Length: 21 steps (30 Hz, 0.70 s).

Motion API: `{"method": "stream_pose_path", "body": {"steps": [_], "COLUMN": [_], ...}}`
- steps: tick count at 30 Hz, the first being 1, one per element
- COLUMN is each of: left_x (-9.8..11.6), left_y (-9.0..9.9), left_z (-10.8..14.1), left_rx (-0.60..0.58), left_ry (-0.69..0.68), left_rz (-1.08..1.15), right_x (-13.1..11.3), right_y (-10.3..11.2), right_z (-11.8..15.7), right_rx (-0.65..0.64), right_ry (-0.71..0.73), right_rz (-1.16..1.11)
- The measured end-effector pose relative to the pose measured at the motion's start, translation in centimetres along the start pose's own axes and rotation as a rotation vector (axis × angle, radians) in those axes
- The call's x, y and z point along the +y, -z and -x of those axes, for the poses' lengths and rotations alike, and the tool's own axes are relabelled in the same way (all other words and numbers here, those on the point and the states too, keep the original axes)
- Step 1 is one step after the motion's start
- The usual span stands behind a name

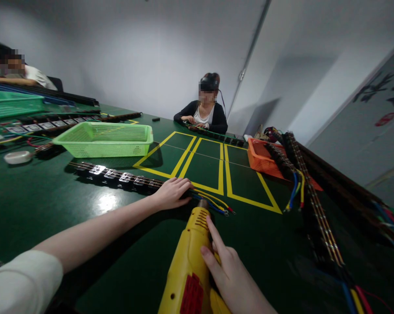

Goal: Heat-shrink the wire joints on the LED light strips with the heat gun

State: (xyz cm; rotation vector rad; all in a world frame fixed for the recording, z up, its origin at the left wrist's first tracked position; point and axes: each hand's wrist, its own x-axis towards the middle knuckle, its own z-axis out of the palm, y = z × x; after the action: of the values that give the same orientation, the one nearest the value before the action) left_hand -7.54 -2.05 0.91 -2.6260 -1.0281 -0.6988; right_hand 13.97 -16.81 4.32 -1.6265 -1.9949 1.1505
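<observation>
My right hand (228, 266) is wrapped round a yellow heat gun (187, 257) with a red patch on its side. The gun's metal nozzle points at blue and yellow wires (213, 198) with ring ends. Those wires come from the right end of a long black strip assembly (125, 178) with shiny metal plates, lying on the green table. My left hand (174, 192) rests over that right end, its fingers bent down onto the assembly and partly hiding it.
A light green basket (102, 150) stands behind the strip. At the right are an orange basket (264, 163) and more strips with wires (314, 196). Yellow tape outlines (220, 174) mark the green table (125, 266). A person (205, 111) sits across, another at far left.
</observation>
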Motion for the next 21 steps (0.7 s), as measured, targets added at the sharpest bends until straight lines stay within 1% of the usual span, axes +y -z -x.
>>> {"method": "stream_pose_path", "body": {"steps": [5,8,10,15,21], "left_x": [0.5,1.0,1.3,1.3,0.8], "left_y": [-0.2,-0.6,-0.9,-1.4,-1.4], "left_z": [-0.5,-1.0,-1.3,-1.6,-1.6], "left_rx": [-0.006,0.007,0.015,0.038,0.071], "left_ry": [-0.051,-0.076,-0.079,-0.109,-0.154], "left_rz": [-0.184,-0.31,-0.354,-0.371,-0.341], "right_x": [1.2,2.0,2.4,2.8,2.8], "right_y": [0.5,0.8,0.9,1.1,1.0], "right_z": [0.7,1.3,1.8,2.7,2.8], "right_rx": [0.01,0.019,0.026,0.064,0.093], "right_ry": [-0.022,-0.015,-0.022,-0.02,-0.013], "right_rz": [0.006,-0.018,-0.02,-0.005,0.008]}}
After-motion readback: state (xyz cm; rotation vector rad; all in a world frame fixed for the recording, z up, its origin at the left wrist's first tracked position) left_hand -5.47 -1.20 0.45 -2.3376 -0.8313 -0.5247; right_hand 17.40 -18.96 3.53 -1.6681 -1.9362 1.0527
